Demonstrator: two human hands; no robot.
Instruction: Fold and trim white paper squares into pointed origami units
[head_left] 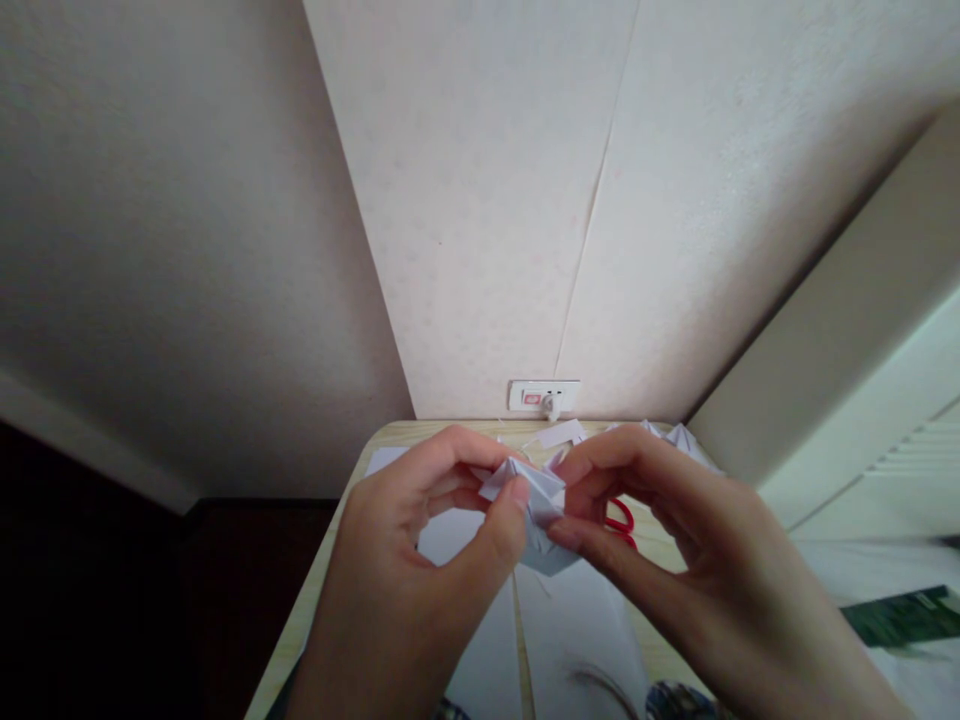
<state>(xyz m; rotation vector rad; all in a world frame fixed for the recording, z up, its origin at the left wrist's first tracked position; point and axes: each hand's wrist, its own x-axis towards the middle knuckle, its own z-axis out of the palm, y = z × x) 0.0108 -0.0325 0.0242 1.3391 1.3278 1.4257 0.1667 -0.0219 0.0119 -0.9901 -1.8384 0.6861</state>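
Between my two hands, above the table, is a folded white paper piece (541, 492) with several creased points and flaps. My left hand (442, 530) pinches its left side, the thumb pressed on the front fold and the fingers behind. At its right edge, my right hand (660, 530) grips the paper between thumb and forefinger. Sheets of white paper (577, 630) lie on the table beneath. Red-handled scissors (621, 520) show partly behind my right hand; their blades are hidden.
The pale wooden table (330, 560) stands against the wall. Paper strips (559, 433) and folded white paper pieces (681, 438) lie at its back edge. A wall socket (543, 395) with a white plug sits just above. A cream cabinet (847, 400) borders the right side.
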